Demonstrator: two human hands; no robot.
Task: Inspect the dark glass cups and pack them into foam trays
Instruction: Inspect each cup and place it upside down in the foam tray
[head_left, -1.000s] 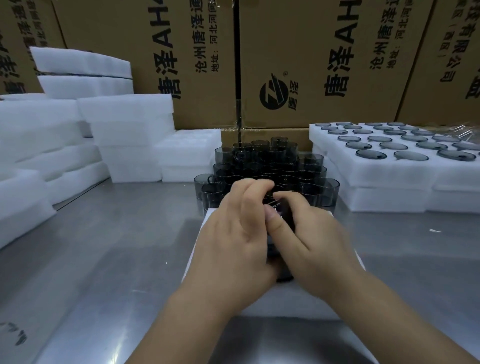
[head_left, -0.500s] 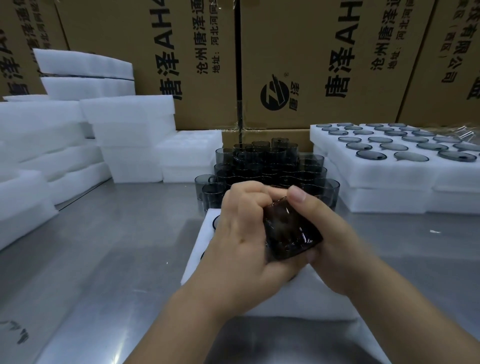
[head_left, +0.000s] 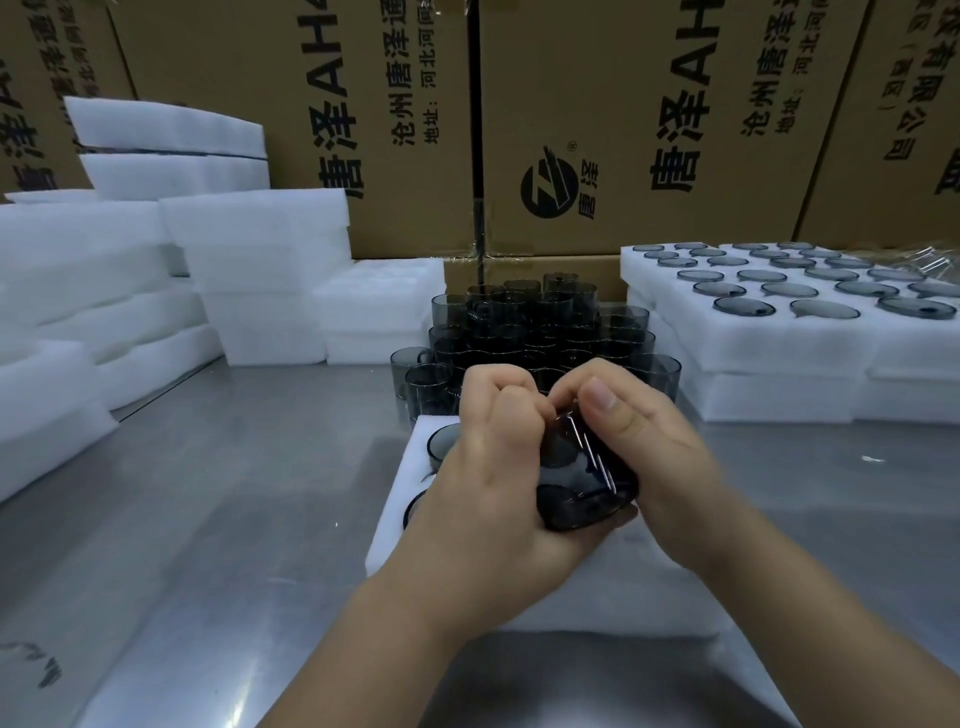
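2 hands | left hand (head_left: 493, 467), right hand (head_left: 654, 447) curled round cup (head_left: 582, 488) | over tray (head_left: 395, 530)

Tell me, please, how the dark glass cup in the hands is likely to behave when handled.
Probably rigid but fragile: the dark glass cup is glass, and the packed cups sit cushioned in a foam tray. Likely slippery too: its glossy wall shows sharp reflections, and the left hand and right hand both grip it.

The cup (head_left: 579, 488) — hidden under the hands a second ago — now shows between left hand (head_left: 488, 478) and right hand (head_left: 665, 457), turned further onto its side.
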